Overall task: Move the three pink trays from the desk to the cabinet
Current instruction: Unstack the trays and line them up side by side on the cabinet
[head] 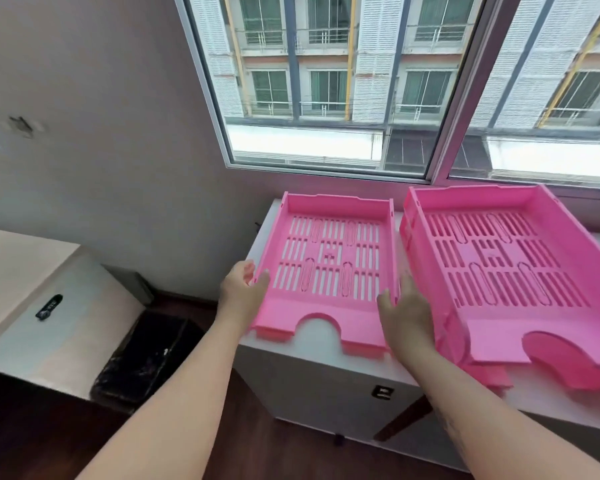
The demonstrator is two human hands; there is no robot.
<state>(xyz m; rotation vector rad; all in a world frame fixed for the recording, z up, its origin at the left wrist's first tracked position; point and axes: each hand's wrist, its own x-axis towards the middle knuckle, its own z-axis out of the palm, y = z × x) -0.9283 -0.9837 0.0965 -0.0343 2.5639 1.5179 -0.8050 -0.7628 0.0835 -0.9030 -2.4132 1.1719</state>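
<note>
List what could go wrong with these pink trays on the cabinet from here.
1. The left tray has its front edge past the front of the white cabinet; if the left hand and right hand let go now, it might tip forward.
2. The right tray stack also overhangs the front and seems to sit skewed, so a nudge could slide it off.
3. The right hand sits in the narrow gap between the trays, so withdrawing it could bump the stack.

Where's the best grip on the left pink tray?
Take the left pink tray by its two long side walls near the front, one hand from each side, as the left hand and right hand are placed now. The walls are raised; the slotted floor offers little hold.
</note>
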